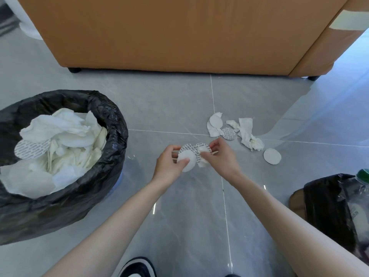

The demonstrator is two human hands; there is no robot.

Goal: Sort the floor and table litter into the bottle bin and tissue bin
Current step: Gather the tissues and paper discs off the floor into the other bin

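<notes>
One black-and-white shoe point(137, 268) stands at the lower edge on the tile floor point(189, 216). To the right, the bottle bin point(323, 196), lined with a black bag, holds a clear bottle point(363, 176) with a green cap. To the left, the tissue bin point(111, 136), also bag-lined, holds crumpled tissues point(65, 124) and a printed disc. Between the bins, the left hand point(169, 162) pinches a white round pad point(186, 161) with its thumb on top. The right hand point(223, 156) grips a crumpled wad point(202, 158) beside it. Further out, loose litter point(245, 132) lies on the floor: tissues and round discs. Beyond stands an orange sofa point(179, 37).
</notes>
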